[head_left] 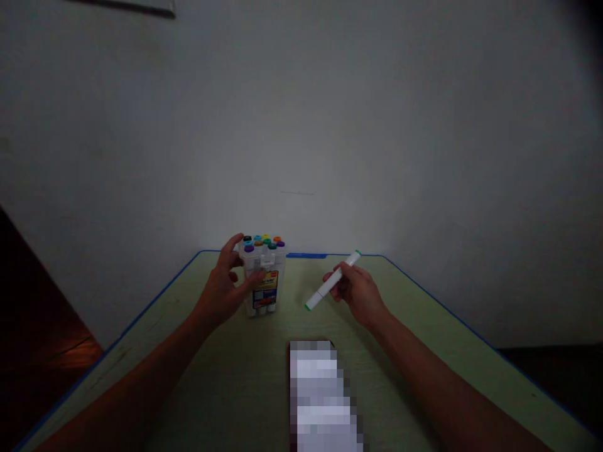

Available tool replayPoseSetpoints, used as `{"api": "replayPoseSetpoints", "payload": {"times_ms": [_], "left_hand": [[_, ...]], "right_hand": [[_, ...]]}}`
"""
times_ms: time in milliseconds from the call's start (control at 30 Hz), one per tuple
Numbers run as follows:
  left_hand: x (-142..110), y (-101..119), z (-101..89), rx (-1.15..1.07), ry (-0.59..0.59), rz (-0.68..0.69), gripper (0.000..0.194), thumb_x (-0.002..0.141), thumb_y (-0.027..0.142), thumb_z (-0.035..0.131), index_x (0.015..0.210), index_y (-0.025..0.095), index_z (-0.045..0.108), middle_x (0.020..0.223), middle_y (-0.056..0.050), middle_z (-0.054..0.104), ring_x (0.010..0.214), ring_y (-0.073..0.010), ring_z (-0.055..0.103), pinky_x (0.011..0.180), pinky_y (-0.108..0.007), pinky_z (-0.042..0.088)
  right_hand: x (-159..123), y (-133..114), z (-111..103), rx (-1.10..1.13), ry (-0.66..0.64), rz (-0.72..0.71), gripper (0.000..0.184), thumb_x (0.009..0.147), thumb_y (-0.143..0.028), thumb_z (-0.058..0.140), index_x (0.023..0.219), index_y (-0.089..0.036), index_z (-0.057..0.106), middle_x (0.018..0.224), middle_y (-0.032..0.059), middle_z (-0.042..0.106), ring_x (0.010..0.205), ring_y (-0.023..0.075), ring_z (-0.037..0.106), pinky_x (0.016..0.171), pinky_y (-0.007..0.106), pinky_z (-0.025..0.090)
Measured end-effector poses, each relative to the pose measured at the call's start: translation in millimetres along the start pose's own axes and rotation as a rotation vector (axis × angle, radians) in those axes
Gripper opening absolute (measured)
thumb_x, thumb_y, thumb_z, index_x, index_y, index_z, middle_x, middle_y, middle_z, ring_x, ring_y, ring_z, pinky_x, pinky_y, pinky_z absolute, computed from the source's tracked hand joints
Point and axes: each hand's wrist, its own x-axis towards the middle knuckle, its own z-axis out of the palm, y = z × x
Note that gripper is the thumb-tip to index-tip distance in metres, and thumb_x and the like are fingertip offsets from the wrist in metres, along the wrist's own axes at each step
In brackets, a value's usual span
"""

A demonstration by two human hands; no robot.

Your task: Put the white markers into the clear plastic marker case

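My left hand (227, 282) is closed around the left side of a clear plastic case (281, 263), its thumb across the front label. Upright in the case stand several markers (267, 242) with caps of many colours, among them purple, orange, green and black. A white marker with green ends (325, 290) is pinched in my right hand (360, 292), to the right of the case. It slants above the table, its upper end pointing away to the right.
A pixelated flat object, seemingly a phone (320, 395), lies on the light green table (235, 389) near me. Blue edging (162, 292) runs round the tabletop. A plain wall (301, 125) rises directly behind the table's far edge.
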Motion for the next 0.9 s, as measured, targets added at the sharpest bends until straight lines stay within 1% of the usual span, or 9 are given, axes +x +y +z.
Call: {"api": "replayPoseSetpoints", "payload": {"times_ms": [67,167,267,333,400,500,600,767,900], "left_hand": [[0,-1,-0.4,0.016,0.003,0.003,0.078,0.073,0.044,0.065,0.138,0.027,0.026,0.113,-0.010,0.059,0.092,-0.0242,0.060,0.065,-0.033,0.047],[1,-2,-0.9,0.034,0.005,0.030,0.074,0.074,0.044,0.065,0.137,0.028,0.029,0.118,-0.010,0.057,0.094,-0.0247,0.060,0.068,-0.036,0.050],[1,-4,-0.8,0.008,-0.004,0.058,0.069,0.075,0.042,0.064,0.135,0.029,0.032,0.118,-0.009,0.057,0.095,-0.0235,0.060,0.071,-0.037,0.052],[2,-5,-0.4,-0.015,-0.006,0.067,0.066,0.076,0.041,0.064,0.134,0.029,0.034,0.117,-0.008,0.057,0.094,-0.0228,0.060,0.072,-0.037,0.052],[1,-6,-0.1,-0.027,-0.006,0.070,0.064,0.076,0.040,0.063,0.133,0.030,0.034,0.118,-0.008,0.056,0.094,-0.0226,0.060,0.071,-0.035,0.053],[1,-9,0.0,-0.016,-0.002,0.091,0.062,0.077,0.040,0.062,0.132,0.030,0.035,0.120,-0.009,0.056,0.095,-0.0225,0.059,0.069,-0.033,0.052],[0,-10,0.0,0.017,0.004,0.112,0.059,0.079,0.040,0.060,0.132,0.030,0.035,0.120,-0.009,0.056,0.094,-0.0217,0.059,0.066,-0.031,0.049],[-1,-5,0.1,0.098,0.011,0.123,0.057,0.081,0.039,0.058,0.131,0.028,0.035,0.122,-0.008,0.055,0.091,-0.0199,0.059,0.060,-0.027,0.044],[-1,1,0.0,0.133,0.029,0.105,0.060,0.079,0.040,0.059,0.131,0.026,0.035,0.121,-0.009,0.055,0.089,-0.0198,0.059,0.060,-0.027,0.043]], "right_hand": [[1,-2,2,0.017,0.012,0.009,0.028,0.069,-0.040,0.064,0.069,-0.015,0.052,0.053,0.0012,0.060,0.039,0.0111,0.053,0.035,0.021,0.039],[-1,-8,5,0.022,0.020,0.039,0.018,0.071,-0.029,0.064,0.068,-0.013,0.056,0.051,0.0008,0.059,0.041,0.0120,0.057,0.037,0.020,0.044],[-3,-13,8,0.028,0.027,0.071,0.009,0.069,-0.017,0.064,0.069,-0.014,0.056,0.055,0.0016,0.062,0.044,0.0130,0.061,0.039,0.020,0.047],[-5,-15,9,0.043,0.017,0.073,0.009,0.068,-0.015,0.065,0.070,-0.015,0.056,0.056,0.0014,0.064,0.047,0.0144,0.063,0.041,0.020,0.048],[-5,-15,10,0.066,-0.004,0.072,0.009,0.068,-0.017,0.065,0.070,-0.015,0.056,0.056,0.0017,0.064,0.050,0.0156,0.065,0.043,0.021,0.049],[-5,-17,9,0.108,-0.014,0.083,0.010,0.073,-0.023,0.061,0.070,-0.014,0.058,0.053,0.0026,0.063,0.050,0.0163,0.065,0.045,0.022,0.050],[-5,-19,7,0.143,-0.028,0.092,0.011,0.076,-0.025,0.057,0.074,-0.014,0.059,0.055,0.0041,0.066,0.053,0.0163,0.065,0.047,0.022,0.050],[-5,-20,3,0.179,-0.041,0.083,0.010,0.072,-0.026,0.058,0.072,-0.017,0.060,0.063,0.0065,0.069,0.058,0.0172,0.066,0.054,0.025,0.051],[-6,-20,3,0.178,-0.047,0.066,0.011,0.067,-0.027,0.062,0.071,-0.018,0.060,0.064,0.0066,0.069,0.055,0.0169,0.064,0.053,0.027,0.050]]}}
